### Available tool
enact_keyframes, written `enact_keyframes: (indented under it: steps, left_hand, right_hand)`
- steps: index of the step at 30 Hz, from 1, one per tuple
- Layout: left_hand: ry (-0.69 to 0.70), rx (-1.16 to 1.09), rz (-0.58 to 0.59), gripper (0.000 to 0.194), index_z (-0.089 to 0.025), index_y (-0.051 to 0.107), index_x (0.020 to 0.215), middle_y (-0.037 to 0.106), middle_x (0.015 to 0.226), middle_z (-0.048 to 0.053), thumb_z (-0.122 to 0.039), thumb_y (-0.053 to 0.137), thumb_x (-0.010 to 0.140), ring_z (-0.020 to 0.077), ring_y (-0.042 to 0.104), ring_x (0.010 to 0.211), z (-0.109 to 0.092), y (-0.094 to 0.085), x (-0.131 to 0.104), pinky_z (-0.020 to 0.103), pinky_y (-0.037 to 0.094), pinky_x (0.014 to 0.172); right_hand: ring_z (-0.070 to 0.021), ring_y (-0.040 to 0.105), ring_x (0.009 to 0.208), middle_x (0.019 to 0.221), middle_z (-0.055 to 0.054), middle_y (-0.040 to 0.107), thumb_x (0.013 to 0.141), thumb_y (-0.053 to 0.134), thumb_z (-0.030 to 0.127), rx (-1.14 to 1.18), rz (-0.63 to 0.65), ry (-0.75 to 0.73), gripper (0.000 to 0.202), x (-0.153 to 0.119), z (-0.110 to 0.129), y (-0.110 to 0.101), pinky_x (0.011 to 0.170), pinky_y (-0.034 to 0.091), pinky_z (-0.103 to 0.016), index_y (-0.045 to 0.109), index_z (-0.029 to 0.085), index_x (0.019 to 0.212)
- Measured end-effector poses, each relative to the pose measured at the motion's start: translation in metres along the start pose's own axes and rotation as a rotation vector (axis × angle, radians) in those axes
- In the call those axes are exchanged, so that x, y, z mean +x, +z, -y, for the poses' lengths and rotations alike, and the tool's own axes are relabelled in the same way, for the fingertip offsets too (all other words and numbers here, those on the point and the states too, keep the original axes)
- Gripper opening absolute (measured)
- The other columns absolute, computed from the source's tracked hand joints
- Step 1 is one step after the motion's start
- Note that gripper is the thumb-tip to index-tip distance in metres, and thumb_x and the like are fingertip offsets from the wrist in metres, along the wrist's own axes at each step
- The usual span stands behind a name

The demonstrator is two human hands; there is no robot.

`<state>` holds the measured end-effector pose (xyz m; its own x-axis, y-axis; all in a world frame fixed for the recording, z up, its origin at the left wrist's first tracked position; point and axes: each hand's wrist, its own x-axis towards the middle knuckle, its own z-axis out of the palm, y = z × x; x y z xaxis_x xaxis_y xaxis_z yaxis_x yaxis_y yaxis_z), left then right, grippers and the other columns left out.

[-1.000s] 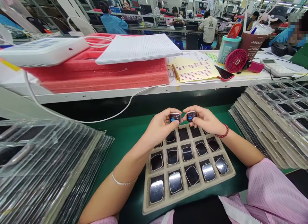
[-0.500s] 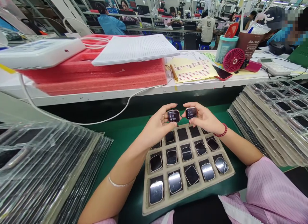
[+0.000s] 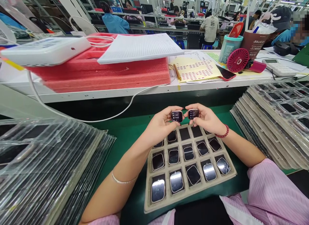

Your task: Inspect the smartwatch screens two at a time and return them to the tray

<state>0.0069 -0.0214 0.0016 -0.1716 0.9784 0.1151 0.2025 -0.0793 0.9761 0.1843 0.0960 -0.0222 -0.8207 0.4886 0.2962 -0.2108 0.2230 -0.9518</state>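
Between the thumb and fingers of my left hand [image 3: 162, 124] is a smartwatch body [image 3: 176, 116] without a strap, its screen lit with white icons and text. My right hand [image 3: 205, 118] pinches a second smartwatch body [image 3: 193, 114] by its edges, also lit. Both are held side by side above the far edge of a beige compartment tray [image 3: 166, 202]. Dark-screened watch bodies, such as this one [image 3: 177, 181], lie face up in most of its pockets. Two pockets in the far row hold no watch. My left forearm and hand hide part of the tray's far left side.
Stacked clear trays [image 3: 58, 167] stand on the left, and another tall stack [image 3: 272, 122] on the right. Ahead, a white shelf [image 3: 135, 93] carries red foam [image 3: 108, 80], a notebook [image 3: 142, 47], a pink fan [image 3: 238, 60] and a phone [image 3: 227, 73]. A white cable [image 3: 108, 119] hangs below it.
The lit screens have changed to other menu entries. Both hands still hold the same watches, slightly closer together. The whole view has shifted a little.
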Motion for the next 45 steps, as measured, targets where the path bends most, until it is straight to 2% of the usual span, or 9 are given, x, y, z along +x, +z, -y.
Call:
enact_keyframes:
  steps: [2,7,13,21,33,41,45]
  left_hand:
    - [0.005,0.02,0.006,0.048,-0.016,0.06,0.118,0.071,0.105,0.007,-0.02,0.07,0.071,0.0217,0.067,0.096,-0.0009,0.0005,-0.0007,0.034,0.053,0.086]
    - [-0.029,-0.034,0.011,0.031,-0.015,0.065,0.105,0.07,0.089,0.005,-0.033,0.067,0.08,0.015,0.064,0.069,-0.0036,0.0021,-0.0016,0.031,0.055,0.07]
    - [-0.027,-0.064,0.01,0.03,-0.014,0.066,0.1,0.07,0.089,0.006,-0.036,0.07,0.08,0.0145,0.062,0.068,-0.0035,0.0038,-0.0017,0.027,0.053,0.062]
    - [-0.043,-0.067,0.004,0.03,-0.014,0.067,0.1,0.072,0.093,0.007,-0.036,0.07,0.079,0.0151,0.063,0.068,-0.0041,0.0039,-0.0013,0.028,0.053,0.063]
    - [-0.048,-0.084,0.009,0.029,-0.014,0.066,0.099,0.072,0.088,0.006,-0.034,0.07,0.078,0.0139,0.062,0.065,-0.0039,0.0039,-0.0017,0.028,0.052,0.063]
    - [-0.053,-0.078,0.012,0.031,-0.015,0.067,0.1,0.072,0.09,0.007,-0.037,0.07,0.078,0.0175,0.065,0.072,-0.0018,0.004,-0.0015,0.03,0.054,0.064]
    - [-0.034,-0.004,-0.002,0.032,-0.016,0.066,0.103,0.071,0.093,0.007,-0.03,0.071,0.075,0.0178,0.065,0.076,0.0018,0.0028,-0.0002,0.031,0.055,0.071]
  right_hand:
    - [-0.0133,0.067,0.081,0.108,-0.007,0.067,0.075,0.059,0.01,-0.012,0.007,-0.028,0.047,0.0001,0.0011,0.0005,0.068,0.057,-0.024,0.054,0.017,0.122]
    - [-0.0114,0.068,0.072,0.104,-0.007,0.071,0.088,0.057,0.021,0.002,0.022,0.021,0.03,-0.0005,0.0006,-0.0002,0.063,0.057,-0.023,0.058,0.016,0.118]
    - [-0.0112,0.069,0.069,0.101,-0.007,0.072,0.091,0.058,0.025,0.0,0.031,0.048,0.027,-0.001,-0.0017,0.0,0.061,0.058,-0.022,0.059,0.015,0.116]
    - [-0.0113,0.07,0.068,0.1,-0.007,0.073,0.092,0.059,0.025,0.012,0.036,0.049,0.026,-0.0011,-0.0013,0.0002,0.061,0.058,-0.022,0.06,0.015,0.115]
    - [-0.0115,0.07,0.069,0.101,-0.007,0.073,0.092,0.059,0.027,0.009,0.032,0.052,0.027,-0.0016,-0.0017,0.0011,0.063,0.06,-0.023,0.059,0.015,0.116]
    - [-0.0116,0.069,0.068,0.1,-0.006,0.072,0.09,0.058,0.024,0.0,0.02,0.066,0.027,-0.0017,-0.0024,0.0017,0.063,0.059,-0.023,0.06,0.016,0.115]
    - [-0.0112,0.069,0.072,0.104,-0.006,0.07,0.086,0.058,0.019,-0.003,0.023,0.054,0.031,-0.0014,-0.0008,0.0017,0.063,0.059,-0.022,0.058,0.016,0.118]
